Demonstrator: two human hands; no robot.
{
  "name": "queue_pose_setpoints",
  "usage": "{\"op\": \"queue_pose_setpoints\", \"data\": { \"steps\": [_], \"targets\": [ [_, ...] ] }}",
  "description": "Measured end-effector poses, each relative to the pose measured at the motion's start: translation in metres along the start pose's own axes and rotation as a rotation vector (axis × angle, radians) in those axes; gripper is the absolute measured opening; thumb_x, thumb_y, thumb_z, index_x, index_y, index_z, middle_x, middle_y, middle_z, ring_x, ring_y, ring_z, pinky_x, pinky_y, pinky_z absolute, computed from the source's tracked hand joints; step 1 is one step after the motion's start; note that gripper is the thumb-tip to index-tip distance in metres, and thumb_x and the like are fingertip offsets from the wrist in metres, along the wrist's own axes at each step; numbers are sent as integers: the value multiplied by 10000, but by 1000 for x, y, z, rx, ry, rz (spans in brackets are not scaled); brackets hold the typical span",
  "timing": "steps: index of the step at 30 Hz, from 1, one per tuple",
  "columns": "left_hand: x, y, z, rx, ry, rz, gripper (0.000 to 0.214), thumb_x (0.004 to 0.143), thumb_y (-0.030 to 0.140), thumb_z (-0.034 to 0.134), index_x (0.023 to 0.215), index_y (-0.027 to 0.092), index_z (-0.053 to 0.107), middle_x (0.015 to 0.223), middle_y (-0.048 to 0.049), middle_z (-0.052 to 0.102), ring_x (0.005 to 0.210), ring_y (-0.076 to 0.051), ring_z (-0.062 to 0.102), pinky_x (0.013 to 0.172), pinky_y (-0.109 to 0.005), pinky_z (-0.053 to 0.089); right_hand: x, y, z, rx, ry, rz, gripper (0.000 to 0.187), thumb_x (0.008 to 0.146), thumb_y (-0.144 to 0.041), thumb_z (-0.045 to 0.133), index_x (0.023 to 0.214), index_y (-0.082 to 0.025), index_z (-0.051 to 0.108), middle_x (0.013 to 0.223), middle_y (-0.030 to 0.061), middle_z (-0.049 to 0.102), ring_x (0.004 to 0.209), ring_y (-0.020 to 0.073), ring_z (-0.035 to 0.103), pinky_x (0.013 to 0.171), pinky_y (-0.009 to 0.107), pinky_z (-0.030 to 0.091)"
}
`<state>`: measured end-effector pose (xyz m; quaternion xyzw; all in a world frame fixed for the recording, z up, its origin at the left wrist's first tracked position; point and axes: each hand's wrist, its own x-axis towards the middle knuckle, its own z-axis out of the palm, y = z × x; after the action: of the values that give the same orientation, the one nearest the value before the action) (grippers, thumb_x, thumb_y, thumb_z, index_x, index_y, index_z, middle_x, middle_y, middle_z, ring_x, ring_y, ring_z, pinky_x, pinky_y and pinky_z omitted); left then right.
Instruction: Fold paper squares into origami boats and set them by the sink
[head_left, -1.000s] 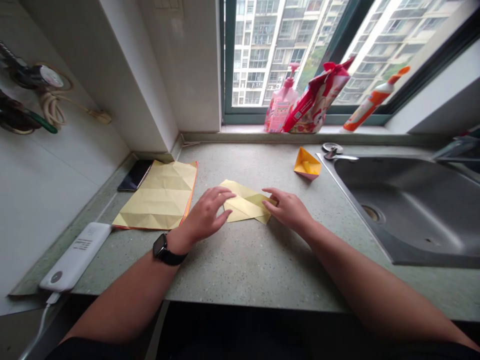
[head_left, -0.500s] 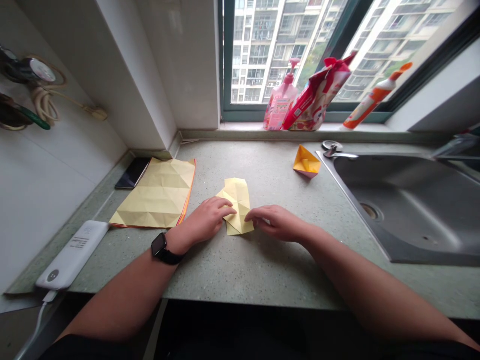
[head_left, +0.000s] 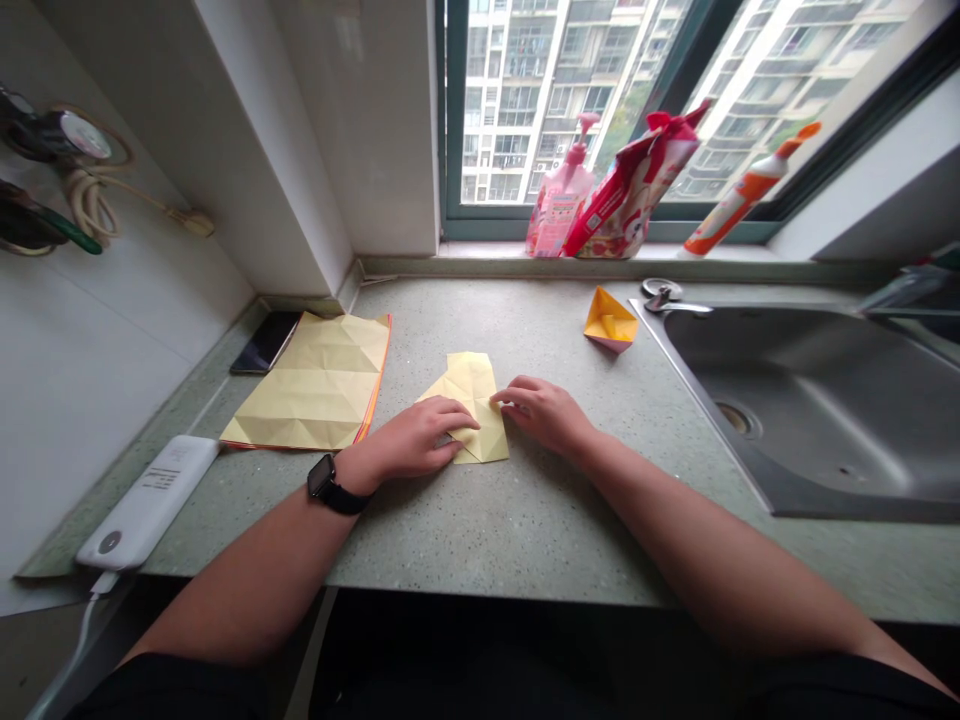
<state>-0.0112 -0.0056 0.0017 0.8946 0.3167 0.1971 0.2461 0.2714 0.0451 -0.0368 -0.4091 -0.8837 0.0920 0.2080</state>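
The left hand (head_left: 411, 440) rests over the near corner of a folded yellow paper (head_left: 474, 392) at center frame on the surface (head_left: 525, 530), its long axis running away from the body, the right hand (head_left: 544, 415) fingertip-close at its right edge, neither gripping.

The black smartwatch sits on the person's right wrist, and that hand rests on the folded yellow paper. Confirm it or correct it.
Wrong wrist: the head view shows the black smartwatch on the person's left wrist, and that left hand rests on the folded yellow paper.
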Motion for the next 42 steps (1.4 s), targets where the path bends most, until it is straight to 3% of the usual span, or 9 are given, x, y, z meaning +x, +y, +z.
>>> {"op": "queue_pose_setpoints", "data": {
  "steps": [6,11,15,19,25,29,33,37,42],
  "targets": [
    [3,0,2,45,17,-27,235,1067,273,601,1256,216,728,1283,-117,745,1212,-267,684,1104,-449,548,3,-5,-4,-22,58,-101,218,1062,-236,639,1007,-296,842,1076,80,748,981,235,680,857,373,551],
    [2,-1,3,133,1,-105,246,1094,353,604,1283,232,703,1353,-95,742,1288,-278,661,1262,-542,384,-2,-16,-14,-20,63,-318,169,1055,-289,665,961,-299,806,1238,66,773,1190,279,668,1048,485,521],
    [1,1,1,103,-12,-104,373,1057,481,668,1347,246,658,1373,-95,735,1310,-298,642,1228,-521,413,-2,-31,-9,9,-13,-408,184,1073,-281,616,978,-278,773,1086,47,812,1045,241,721,1026,452,523],
    [0,2,2,110,8,-89,373,956,450,785,1240,241,662,1274,-89,749,1214,-301,663,1114,-476,494,0,-33,-2,-10,-55,-370,194,1082,-328,609,1006,-249,769,988,63,808,911,234,726,896,406,539],
    [0,0,4,164,17,-81,51,997,248,636,1043,238,657,1174,-64,768,1094,-269,686,1044,-455,501,-3,-13,-7,17,-81,-250,239,971,-286,748,1207,-281,786,1256,78,806,1138,278,729,954,436,546],
    [-1,2,-1,170,47,-109,89,990,195,590,1028,229,663,1133,-65,766,1068,-262,690,991,-432,524,-3,-6,-11,27,-85,-209,223,983,-167,672,1106,-285,815,1209,52,821,1087,249,738,956,424,548],
    [-1,5,-4,180,84,-130,136,1001,186,559,990,225,689,1135,-80,757,1082,-260,695,987,-419,545,-4,-6,-14,19,-95,-211,199,1045,-231,624,1025,-274,817,1099,53,827,1002,235,743,908,400,555],
    [0,5,-4,205,109,-180,165,1018,191,546,986,212,706,1037,-80,751,991,-252,695,940,-411,553,-8,-7,-15,-12,-103,-173,240,1046,-206,602,1150,-264,811,1062,72,827,958,234,762,849,374,579],
    [-1,3,-5,245,139,-289,179,1042,211,557,982,194,725,1009,-80,773,939,-253,693,925,-420,553,-11,-4,-13,-47,-72,-100,339,1035,-215,624,1340,-269,762,1198,88,842,1026,255,797,896,394,617]
  ]
}}
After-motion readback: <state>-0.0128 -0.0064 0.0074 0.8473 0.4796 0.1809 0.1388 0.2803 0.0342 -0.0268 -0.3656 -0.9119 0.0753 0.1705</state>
